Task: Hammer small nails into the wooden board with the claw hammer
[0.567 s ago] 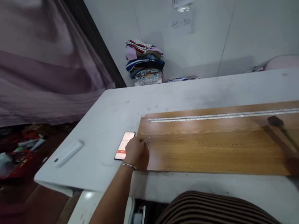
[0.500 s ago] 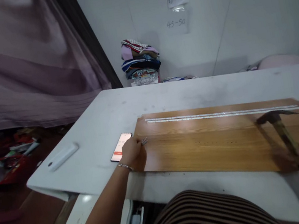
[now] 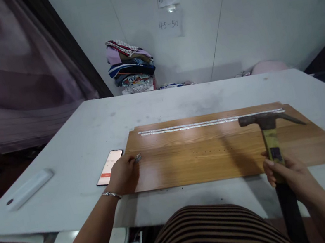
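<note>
1. Right grip [image 3: 286, 171] was wrapped around the hammer [image 3: 271, 136], fingers curled on the yellow part of the handle.
2. Hammer head sat at 12 o'clock from that grip: striking face to 9, claw to 3-4, black handle end to 6.
3. Left grip [image 3: 123, 172] was pinching a few thin nails [image 3: 138, 158] between thumb and fingers, at the 9 o'clock end of the board [image 3: 220, 165]; exact count too small to tell.
4. Wood-grain board lay flat on the white surface [image 3: 153, 106], with a hammer-side shadow across it.
5. Row of dark dots [image 3: 209, 151] ran near board middle; two silvery strips [image 3: 188, 125] ran along its 12 o'clock edge, partly hidden by the hammer head.
6. Phone [image 3: 107, 166], screen lit, lay just beside the board at 9 o'clock; long white object [image 3: 31, 188] farther out, same direction.
7. Bracelet [image 3: 111, 195] was on the left wrist; striped shirt [image 3: 213, 230] at 6 o'clock.
8. Folded clothes [image 3: 132, 66] were stacked at 11 o'clock, past the surface; paper notes [image 3: 170, 24] hung on the wall near 12.
</note>
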### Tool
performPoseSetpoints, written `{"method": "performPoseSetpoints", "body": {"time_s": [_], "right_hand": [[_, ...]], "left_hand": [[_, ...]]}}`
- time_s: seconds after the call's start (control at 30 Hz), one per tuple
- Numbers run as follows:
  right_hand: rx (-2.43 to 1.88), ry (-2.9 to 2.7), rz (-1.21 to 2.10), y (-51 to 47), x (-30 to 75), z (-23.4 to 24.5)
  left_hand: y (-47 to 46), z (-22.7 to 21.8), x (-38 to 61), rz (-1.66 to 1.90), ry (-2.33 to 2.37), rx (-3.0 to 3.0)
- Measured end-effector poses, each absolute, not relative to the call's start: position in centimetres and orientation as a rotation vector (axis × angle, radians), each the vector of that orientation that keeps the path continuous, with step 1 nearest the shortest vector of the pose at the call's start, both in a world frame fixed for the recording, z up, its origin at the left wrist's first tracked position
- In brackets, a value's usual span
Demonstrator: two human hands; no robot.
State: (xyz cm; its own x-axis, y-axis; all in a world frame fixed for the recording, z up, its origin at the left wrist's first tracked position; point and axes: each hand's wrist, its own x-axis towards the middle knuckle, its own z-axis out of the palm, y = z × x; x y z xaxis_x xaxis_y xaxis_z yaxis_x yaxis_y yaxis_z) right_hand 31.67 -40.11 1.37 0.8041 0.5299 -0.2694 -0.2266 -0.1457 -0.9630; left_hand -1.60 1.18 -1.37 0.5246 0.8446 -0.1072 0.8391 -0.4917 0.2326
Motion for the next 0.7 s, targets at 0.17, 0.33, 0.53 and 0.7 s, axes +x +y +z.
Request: {"method": "performPoseSetpoints", "body": {"time_s": [0.17,0.33,0.53,0.7], "right_hand": [[-1.623,-0.295,0.78,-39.2,30.4,-0.2],[-1.655,-0.313,0.794,-38.5,29.1,-2.4],[-1.768,-0.387,0.812,-38.6,29.9,-5.3],[-1.797,-0.387,0.857,-38.9,29.9,-5.4]], "left_hand": [[0.7,-1.2,-1.3,0.086,1.379,2.507],[-0.1,-0.6,-0.7,0.121,1.436,2.398],[-0.7,-0.5,-0.3,0.203,1.468,2.285],[-0.7,-0.8,-0.6,0.288,1.442,2.23]]}}
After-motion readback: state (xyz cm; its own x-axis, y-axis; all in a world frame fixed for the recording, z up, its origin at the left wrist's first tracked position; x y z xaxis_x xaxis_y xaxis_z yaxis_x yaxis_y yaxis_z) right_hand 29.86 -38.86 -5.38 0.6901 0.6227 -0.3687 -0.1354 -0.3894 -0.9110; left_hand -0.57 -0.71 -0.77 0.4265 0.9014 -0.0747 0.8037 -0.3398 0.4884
